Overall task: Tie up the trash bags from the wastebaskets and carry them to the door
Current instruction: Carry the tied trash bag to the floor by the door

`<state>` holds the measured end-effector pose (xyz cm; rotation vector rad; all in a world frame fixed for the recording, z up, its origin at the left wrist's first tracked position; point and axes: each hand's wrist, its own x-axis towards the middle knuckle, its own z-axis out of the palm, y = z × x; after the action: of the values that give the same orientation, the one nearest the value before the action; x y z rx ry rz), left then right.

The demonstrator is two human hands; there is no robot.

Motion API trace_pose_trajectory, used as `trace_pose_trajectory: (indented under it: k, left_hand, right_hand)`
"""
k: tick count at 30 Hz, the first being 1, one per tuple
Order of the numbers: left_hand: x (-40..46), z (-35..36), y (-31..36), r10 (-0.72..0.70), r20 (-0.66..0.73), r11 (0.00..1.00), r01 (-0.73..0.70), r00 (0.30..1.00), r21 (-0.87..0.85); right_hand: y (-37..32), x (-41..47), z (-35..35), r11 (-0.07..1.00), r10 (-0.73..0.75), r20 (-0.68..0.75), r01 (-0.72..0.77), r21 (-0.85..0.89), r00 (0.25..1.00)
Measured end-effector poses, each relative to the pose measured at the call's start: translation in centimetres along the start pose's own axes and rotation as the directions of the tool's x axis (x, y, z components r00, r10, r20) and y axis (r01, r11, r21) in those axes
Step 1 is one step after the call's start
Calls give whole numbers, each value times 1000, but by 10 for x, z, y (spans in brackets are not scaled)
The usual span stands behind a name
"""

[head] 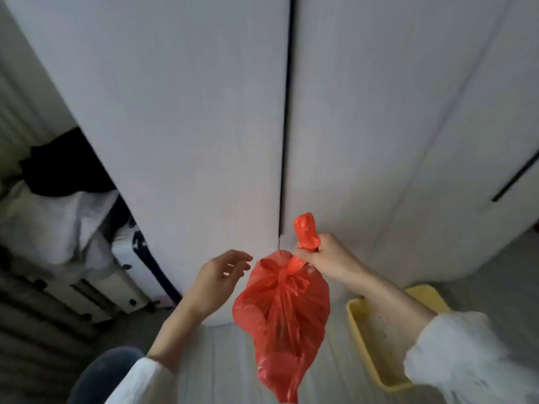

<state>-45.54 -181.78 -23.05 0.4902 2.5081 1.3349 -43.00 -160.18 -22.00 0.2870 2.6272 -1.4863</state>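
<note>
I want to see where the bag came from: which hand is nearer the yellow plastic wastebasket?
Right. The right hand, its grip on the red plastic trash bag, is above the yellow plastic wastebasket; the left hand is open on the bag's far side.

Trash bag (281, 310) between the hands, wastebasket (367, 339) right, wardrobe (204, 112) behind, suitcase (128, 275) left.

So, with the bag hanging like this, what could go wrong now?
1. Only the right hand holds the red bag, by one thin twisted end above the knot; the plastic could stretch or tear.
2. The left hand is open and off the bag, so a slip would likely drop it.
3. The bag could swing against the yellow bin close beside it.
</note>
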Motion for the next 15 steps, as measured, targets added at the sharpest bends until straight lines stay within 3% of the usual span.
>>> trace_pose_trajectory:
  k: [6,15]
  left_hand:
    - [71,151,113,172,250,984,-179,953,3]
    - [136,386,280,333,462,938,-338,822,-76]
  right_hand:
    - [98,-56,-168,984,154,-315,-118,133,936]
    - [231,-140,-401,946,306,-560,-178,272,770]
